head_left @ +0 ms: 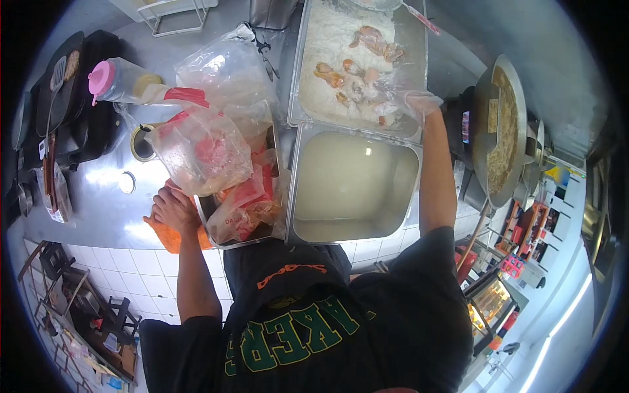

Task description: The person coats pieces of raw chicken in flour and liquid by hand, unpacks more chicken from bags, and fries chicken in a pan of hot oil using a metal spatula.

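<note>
My left hand (175,208) lies on an orange cloth (169,234) at the counter's front edge, fingers spread. My right hand (419,105), in a clear plastic glove, is at the right side of a metal tray of white flour (318,105). Several pieces of raw chicken (357,82) lie in the flour, partly coated. The glove's fingers are blurred, so their pose is unclear. Nearer my body is a metal tub of cloudy liquid (347,180). Left of it, a metal tray (226,245) holds plastic bags (213,150) with red print and chicken.
A pink-lidded bottle (128,80), a roll of tape (140,143) and a small white lid (127,183) stand on the left counter. Black pans (62,98) are further left. Tongs (266,57) lie behind the bags. A large wok (503,131) of oil is at the right.
</note>
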A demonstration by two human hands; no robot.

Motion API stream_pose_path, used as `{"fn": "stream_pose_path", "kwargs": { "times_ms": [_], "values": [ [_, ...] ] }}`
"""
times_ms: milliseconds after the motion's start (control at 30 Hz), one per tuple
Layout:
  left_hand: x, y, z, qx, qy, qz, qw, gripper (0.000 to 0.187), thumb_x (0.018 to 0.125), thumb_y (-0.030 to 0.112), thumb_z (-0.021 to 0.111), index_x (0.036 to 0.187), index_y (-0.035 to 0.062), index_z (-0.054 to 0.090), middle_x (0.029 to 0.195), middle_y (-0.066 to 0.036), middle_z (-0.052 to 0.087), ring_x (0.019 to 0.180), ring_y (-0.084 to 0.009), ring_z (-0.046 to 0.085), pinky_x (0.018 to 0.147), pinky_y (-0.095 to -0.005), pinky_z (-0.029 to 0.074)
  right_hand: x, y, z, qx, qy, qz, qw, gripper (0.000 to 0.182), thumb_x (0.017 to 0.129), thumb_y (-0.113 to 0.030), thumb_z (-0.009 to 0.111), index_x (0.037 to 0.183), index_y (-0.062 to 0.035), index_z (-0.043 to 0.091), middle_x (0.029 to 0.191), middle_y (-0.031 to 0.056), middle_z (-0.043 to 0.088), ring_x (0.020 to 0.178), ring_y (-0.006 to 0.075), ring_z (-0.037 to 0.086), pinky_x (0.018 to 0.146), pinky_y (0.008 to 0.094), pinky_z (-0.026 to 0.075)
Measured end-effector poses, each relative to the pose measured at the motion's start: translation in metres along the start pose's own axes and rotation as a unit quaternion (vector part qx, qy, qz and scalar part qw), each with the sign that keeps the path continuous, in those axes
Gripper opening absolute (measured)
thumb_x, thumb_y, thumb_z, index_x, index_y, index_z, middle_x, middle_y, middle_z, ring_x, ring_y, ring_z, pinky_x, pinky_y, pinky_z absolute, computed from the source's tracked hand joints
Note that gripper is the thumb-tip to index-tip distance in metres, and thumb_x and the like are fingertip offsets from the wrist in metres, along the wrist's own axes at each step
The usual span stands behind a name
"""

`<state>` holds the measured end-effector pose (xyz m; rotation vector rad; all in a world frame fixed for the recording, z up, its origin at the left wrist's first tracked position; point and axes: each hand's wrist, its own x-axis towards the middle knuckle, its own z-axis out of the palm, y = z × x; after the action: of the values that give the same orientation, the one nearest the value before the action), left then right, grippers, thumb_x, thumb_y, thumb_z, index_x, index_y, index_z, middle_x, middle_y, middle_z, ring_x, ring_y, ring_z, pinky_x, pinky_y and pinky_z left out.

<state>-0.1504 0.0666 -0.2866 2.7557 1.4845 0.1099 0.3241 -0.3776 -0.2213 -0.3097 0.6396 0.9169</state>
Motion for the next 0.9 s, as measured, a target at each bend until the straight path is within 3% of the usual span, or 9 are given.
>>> {"fn": "stream_pose_path", "kwargs": {
  "times_ms": [33,100,200,300,400,500,633,800,900],
  "values": [
    [0.0,-0.001,0.0,-0.005,0.004,0.002,1.0,0.031,0.095,0.035,0.043,0.098,0.006,0.054,0.1,-0.013,0.052,0.098,-0.034,0.049,0.092,-0.0493,0.033,-0.001,0.004,0.008,0.37,0.069,0.085,0.922,0.047,0.086,-0.035,0.061,0.12,-0.0025,0.06,0.111,0.0192,0.065,0.103,0.0357,0.06,0.089,0.0426,0.049],
    [-0.001,-0.005,0.006,-0.004,0.014,0.003,1.0,0.031,0.095,0.035,0.043,0.098,0.0065,0.054,0.098,-0.013,0.052,0.097,-0.0342,0.049,0.092,-0.0498,0.033,-0.006,0.013,0.045,0.729,0.043,0.16,0.664,0.04,0.087,-0.031,0.059,0.114,-0.0026,0.063,0.105,0.0192,0.065,0.099,0.0361,0.061,0.087,0.043,0.049],
    [0.0,-0.005,0.004,0.015,0.035,0.013,0.999,0.031,0.095,0.036,0.043,0.097,0.0076,0.055,0.096,-0.014,0.052,0.094,-0.035,0.051,0.091,-0.0507,0.033,-0.022,0.036,0.097,0.977,-0.023,0.207,0.052,0.031,0.087,-0.025,0.056,0.105,-0.0027,0.066,0.096,0.0193,0.066,0.092,0.0367,0.062,0.084,0.0437,0.05],
    [-0.001,-0.002,0.007,0.029,0.034,0.018,0.999,0.032,0.095,0.038,0.042,0.096,0.0085,0.056,0.094,-0.014,0.052,0.092,-0.0359,0.052,0.09,-0.0517,0.034,0.012,0.001,0.093,0.967,-0.039,0.214,0.132,0.025,0.081,-0.02,0.063,0.099,-0.0026,0.064,0.087,0.0222,0.062,0.091,0.0374,0.061,0.082,0.0422,0.05],
    [0.001,-0.004,0.012,0.024,0.027,0.007,0.999,0.034,0.095,0.039,0.041,0.096,0.0085,0.056,0.094,-0.014,0.052,0.092,-0.036,0.052,0.088,-0.0533,0.034,0.028,-0.009,0.086,0.94,-0.044,0.312,0.131,0.02,0.08,-0.018,0.06,0.089,-0.0014,0.066,0.081,0.0219,0.063,0.085,0.037,0.062,0.079,0.0437,0.05],
    [-0.001,-0.008,0.011,0.001,0.046,0.018,0.999,0.033,0.095,0.038,0.041,0.097,0.0083,0.056,0.094,-0.014,0.053,0.093,-0.0356,0.052,0.089,-0.0539,0.033,0.034,-0.017,0.093,0.948,-0.029,0.271,0.162,0.023,0.08,-0.023,0.06,0.081,-0.001,0.068,0.082,0.0217,0.065,0.083,0.0369,0.062,0.079,0.044,0.05],
    [0.0,-0.007,0.01,0.014,0.026,0.01,1.0,0.033,0.096,0.037,0.04,0.099,0.0082,0.055,0.097,-0.013,0.053,0.095,-0.0347,0.051,0.091,-0.0536,0.032,0.031,-0.02,0.103,0.951,-0.003,0.267,0.156,0.03,0.083,-0.03,0.06,0.081,-0.0012,0.069,0.083,0.0207,0.065,0.083,0.0379,0.063,0.078,0.0455,0.05],
    [0.0,-0.009,0.011,0.018,0.015,0.011,1.0,0.033,0.095,0.039,0.042,0.106,0.0115,0.058,0.097,-0.012,0.054,0.093,-0.0336,0.053,0.09,-0.0528,0.034,0.03,-0.021,0.095,0.961,-0.119,0.233,0.089,0.031,0.087,-0.026,0.056,0.083,0.0014,0.07,0.083,0.0205,0.067,0.082,0.0376,0.064,0.075,0.0456,0.051],
    [-0.001,-0.01,0.012,0.041,0.02,0.018,0.999,0.035,0.095,0.04,0.041,0.105,0.0113,0.058,0.096,-0.012,0.054,0.093,-0.0332,0.053,0.09,-0.0504,0.035,0.051,-0.037,0.069,0.948,-0.125,0.274,0.102,0.032,0.089,-0.025,0.054,0.084,0.0025,0.069,0.083,0.0219,0.066,0.082,0.038,0.064,0.076,0.0451,0.051]
  ]
}}
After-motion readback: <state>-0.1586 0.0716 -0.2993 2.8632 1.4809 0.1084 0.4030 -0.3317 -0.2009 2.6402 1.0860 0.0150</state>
